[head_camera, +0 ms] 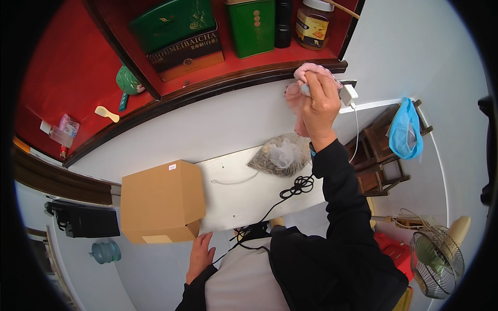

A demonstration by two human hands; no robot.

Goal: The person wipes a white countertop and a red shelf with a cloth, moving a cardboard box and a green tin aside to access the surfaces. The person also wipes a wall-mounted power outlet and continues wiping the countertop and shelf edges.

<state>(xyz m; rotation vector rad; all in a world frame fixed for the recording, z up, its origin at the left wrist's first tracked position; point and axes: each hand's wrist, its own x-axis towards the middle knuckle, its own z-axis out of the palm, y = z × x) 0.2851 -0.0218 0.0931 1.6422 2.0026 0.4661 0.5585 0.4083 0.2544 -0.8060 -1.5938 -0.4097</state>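
Observation:
My right hand [323,103] grips a pink cloth [297,103], bunched at the right end of the dark wooden edge [249,79] of a wall shelf. Part of the cloth hangs below the edge. A white plug-in charger [349,93] with a cable sits in the wall socket just right of this hand. My left hand [200,252] is low, empty, its fingertips by the front edge of a white table [229,202] and the near corner of a cardboard box [161,202]. Whether those fingertips touch the table or the box, I cannot tell.
The red-lined shelf holds a green tin [251,29], a tea box [186,50], a lidded jar [313,25] and a cream comb [107,114]. A filled plastic bag [282,155] and black cord [297,186] lie on the table. Wooden stools [375,147] and a fan [437,262] stand right.

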